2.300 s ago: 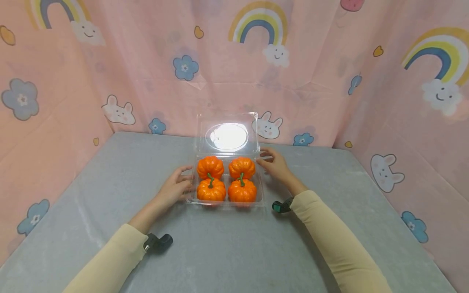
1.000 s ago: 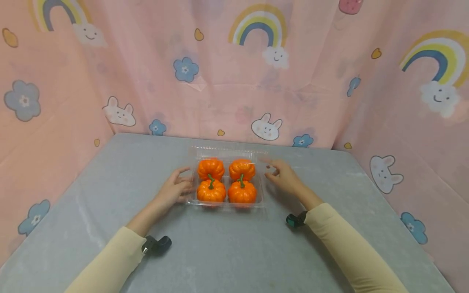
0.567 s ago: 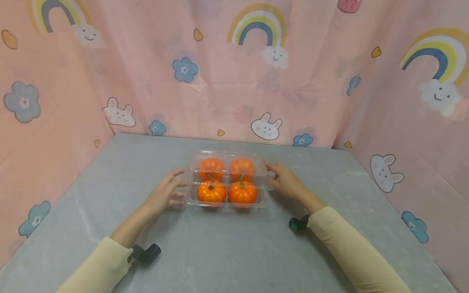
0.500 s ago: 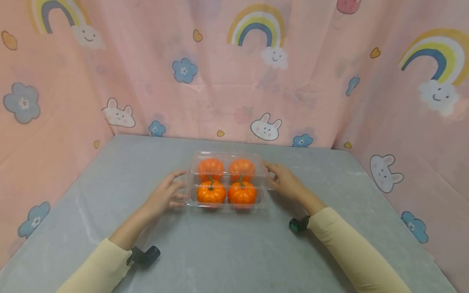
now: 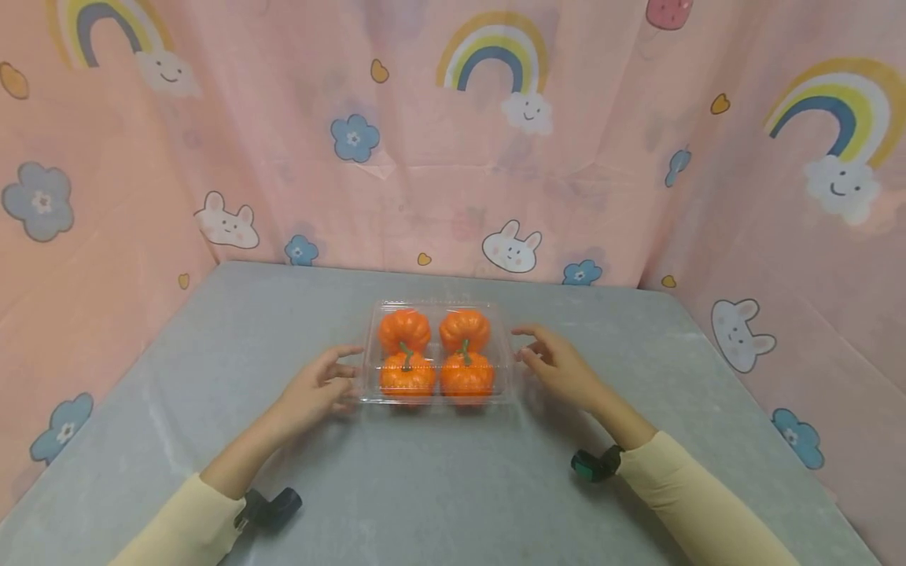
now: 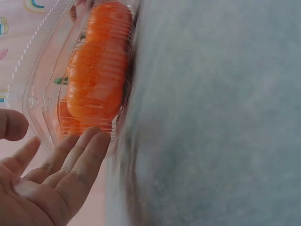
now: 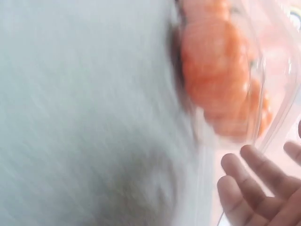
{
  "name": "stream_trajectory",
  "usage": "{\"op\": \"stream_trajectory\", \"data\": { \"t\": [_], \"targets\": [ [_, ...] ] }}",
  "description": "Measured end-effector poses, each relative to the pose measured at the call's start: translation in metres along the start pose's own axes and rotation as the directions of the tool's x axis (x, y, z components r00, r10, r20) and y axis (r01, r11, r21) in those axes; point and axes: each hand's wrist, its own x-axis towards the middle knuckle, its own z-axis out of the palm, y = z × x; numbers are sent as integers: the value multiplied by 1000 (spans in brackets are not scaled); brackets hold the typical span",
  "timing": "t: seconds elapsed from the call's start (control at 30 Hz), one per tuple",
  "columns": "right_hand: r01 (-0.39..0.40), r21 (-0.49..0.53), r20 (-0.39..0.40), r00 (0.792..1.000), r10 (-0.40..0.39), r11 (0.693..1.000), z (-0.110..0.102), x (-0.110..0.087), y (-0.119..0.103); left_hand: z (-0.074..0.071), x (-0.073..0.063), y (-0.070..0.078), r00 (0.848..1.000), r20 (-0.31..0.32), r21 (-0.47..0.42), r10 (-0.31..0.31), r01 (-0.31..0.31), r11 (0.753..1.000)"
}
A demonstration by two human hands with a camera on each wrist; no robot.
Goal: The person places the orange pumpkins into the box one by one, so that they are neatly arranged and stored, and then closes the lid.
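Note:
A clear plastic clamshell box (image 5: 436, 400) sits on the table with its lid down over several small orange pumpkins (image 5: 467, 376) with green stems. They stand in two rows. My left hand (image 5: 314, 393) is at the box's left side, fingers loosely spread with their tips right at the wall. In the left wrist view these fingertips (image 6: 96, 136) lie close beside the box under a pumpkin (image 6: 96, 80). On the opposite side my right hand (image 5: 562, 373) has relaxed fingers near the box wall and holds nothing. The right wrist view, blurred, shows its fingertips (image 7: 229, 162) just short of the plastic.
The grey table (image 5: 425, 495) carries the box near its middle. Behind and along both sides hangs a pink patterned cloth (image 5: 425, 196). A small black camera (image 5: 272, 509) is on the left wrist, and another black camera (image 5: 596, 465) on the right.
The lid, raised at first, has swung forward and down over the pumpkins. My right hand has drawn back toward me and to the right; my left hand shifted slightly away, then nearer the front.

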Motion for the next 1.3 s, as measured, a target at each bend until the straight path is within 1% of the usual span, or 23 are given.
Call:
{"op": "stream_trajectory", "data": {
  "t": [0.07,0.17,0.27,0.33,0.47,0.57,0.67,0.77,0.87,0.93,1.03,1.13,1.3],
  "targets": [
    [-23,55,20,1000,22,998,2,-7,-4,1,-1,0,1000,-2,11,-21,21,1000],
    [-68,136,71,996,59,988,7,-16,-8,3,-3,2,999,-5,12,-43,43,999],
    [-96,229,105,992,74,969,13,-22,-11,4,-4,4,999,-11,24,-46,46,999],
    [-93,282,108,992,65,955,17,-24,-12,4,-4,5,999,-10,41,-44,45,998],
    [-88,329,108,993,55,940,22,-25,-11,6,-4,6,998,-7,62,-56,56,996],
    [-92,349,136,990,47,933,24,-26,-9,7,-5,4,997,-9,61,-74,75,995],
    [-89,381,154,988,32,920,26,-28,-10,9,-4,2,995,-15,34,-94,95,995],
    [-86,433,152,988,21,898,28,-30,-10,11,-3,0,994,-18,-8,-105,105,994],
    [-81,482,151,988,9,872,29,-31,-7,15,-1,-2,994,-21,-59,-105,103,993],
    [-78,503,154,988,0,861,30,-32,-6,17,0,-3,994,-26,-95,-103,100,990],
    [-88,517,158,987,5,852,32,-32,-4,21,0,-3,992,-50,-131,-117,110,985],
    [-110,526,159,987,29,843,33,-31,-3,23,1,-1,986,-86,-169,-144,128,977],
    [-123,557,162,986,38,821,35,-29,-3,27,1,1,978,-116,-237,-175,144,961]
  ]
}}
